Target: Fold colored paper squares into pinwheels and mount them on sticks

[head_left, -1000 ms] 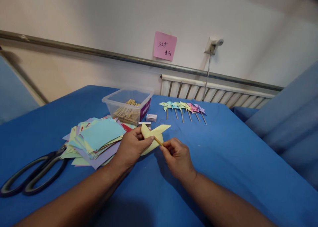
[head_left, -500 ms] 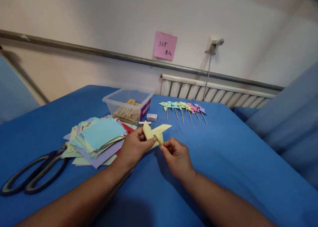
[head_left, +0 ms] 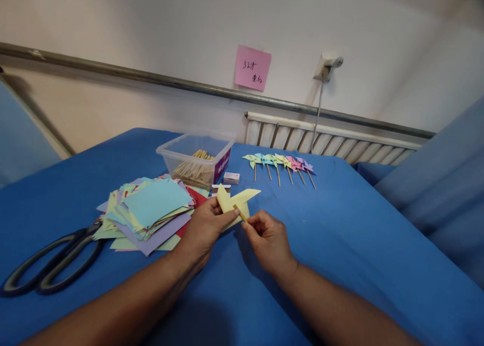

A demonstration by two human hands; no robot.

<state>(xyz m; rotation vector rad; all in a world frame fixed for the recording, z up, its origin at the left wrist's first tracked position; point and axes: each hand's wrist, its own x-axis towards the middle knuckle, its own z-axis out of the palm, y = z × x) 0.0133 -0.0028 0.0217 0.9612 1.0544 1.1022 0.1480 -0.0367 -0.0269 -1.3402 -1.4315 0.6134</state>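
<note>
My left hand point(head_left: 207, 222) pinches a yellow paper pinwheel point(head_left: 242, 198) over the blue-covered table, its thumb near the pinwheel's middle. My right hand point(head_left: 267, 237) is closed on a thin wooden stick point(head_left: 242, 215), whose upper end lies against the pinwheel's centre beside my left thumb. How the stick and paper are joined cannot be made out. A small open box point(head_left: 226, 187) sits just behind the pinwheel, partly covered by it. Left of my left hand lies a messy pile of coloured paper sheets point(head_left: 159, 202), a light blue one on top.
Large black-handled scissors point(head_left: 56, 265) lie at the left, their blades under the paper. A clear plastic tub point(head_left: 177, 157) of sticks stands behind, with a small box point(head_left: 231, 178) beside it. Several finished pinwheels point(head_left: 280, 160) lie in a row farther back, near the radiator point(head_left: 282, 134).
Hardly anything differs. Both hands keep their hold on the pinwheel and stick, and the view has shifted very slightly.
</note>
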